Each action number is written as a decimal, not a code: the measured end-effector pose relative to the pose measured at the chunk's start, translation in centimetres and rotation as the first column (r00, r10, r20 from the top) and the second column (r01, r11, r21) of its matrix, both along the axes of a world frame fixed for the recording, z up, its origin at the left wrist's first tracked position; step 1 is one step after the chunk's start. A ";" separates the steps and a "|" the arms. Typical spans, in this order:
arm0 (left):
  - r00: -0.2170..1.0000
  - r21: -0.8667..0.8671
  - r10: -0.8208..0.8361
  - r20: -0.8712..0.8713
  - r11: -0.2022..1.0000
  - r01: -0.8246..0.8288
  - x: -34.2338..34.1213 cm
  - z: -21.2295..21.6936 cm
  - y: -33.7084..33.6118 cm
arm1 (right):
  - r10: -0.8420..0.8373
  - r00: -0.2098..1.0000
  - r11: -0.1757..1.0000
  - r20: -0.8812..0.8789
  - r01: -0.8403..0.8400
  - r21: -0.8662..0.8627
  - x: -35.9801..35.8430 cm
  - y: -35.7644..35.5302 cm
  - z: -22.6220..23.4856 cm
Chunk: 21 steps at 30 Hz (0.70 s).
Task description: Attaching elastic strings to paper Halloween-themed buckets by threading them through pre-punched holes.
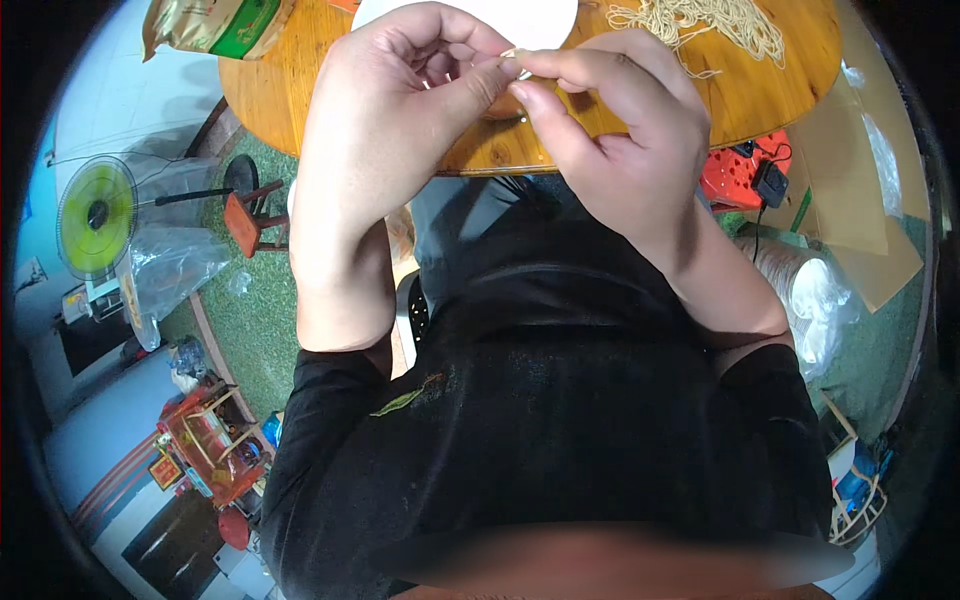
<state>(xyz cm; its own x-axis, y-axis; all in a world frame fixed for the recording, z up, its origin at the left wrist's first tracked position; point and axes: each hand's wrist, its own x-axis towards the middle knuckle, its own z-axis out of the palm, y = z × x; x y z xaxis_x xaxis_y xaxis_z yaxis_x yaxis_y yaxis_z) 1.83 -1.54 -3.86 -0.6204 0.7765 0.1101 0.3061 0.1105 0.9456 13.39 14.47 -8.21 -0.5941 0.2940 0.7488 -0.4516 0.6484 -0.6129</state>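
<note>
My left hand (390,110) and my right hand (630,110) meet above the near edge of a wooden table. Thumbs and forefingers of both pinch a small pale piece (516,70) between them; most of it is covered by the fingertips, so its kind cannot be made out. Behind the hands lies a white round plate-like thing (545,22), cut off by the upper edge. A loose heap of cream-coloured cord (715,25) rests on the table beyond my right hand, with a strand trailing toward me.
The round wooden table (780,85) carries a brown and green bag (220,25) at far left. A red perforated stool (730,180) with a black adapter (770,183) stands at right, near cardboard (850,180). A green-bladed fan (97,215) and a small stool (243,225) are at left.
</note>
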 end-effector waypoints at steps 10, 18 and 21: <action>1.000 -0.031 0.004 0.012 1.000 -0.004 0.2 0.2 -0.1 | -0.023 0.997 1.000 0.074 0.022 0.016 -0.3 -0.2 0.4; 0.996 -0.009 0.063 -0.066 0.998 -0.064 0.7 -0.2 0.2 | 0.044 0.939 0.982 0.342 0.023 -0.190 0.6 -0.5 3.7; 0.989 -0.024 0.072 -0.127 0.997 -0.076 0.8 0.0 0.2 | 0.070 0.918 0.961 0.390 0.042 -0.272 0.4 -0.3 2.7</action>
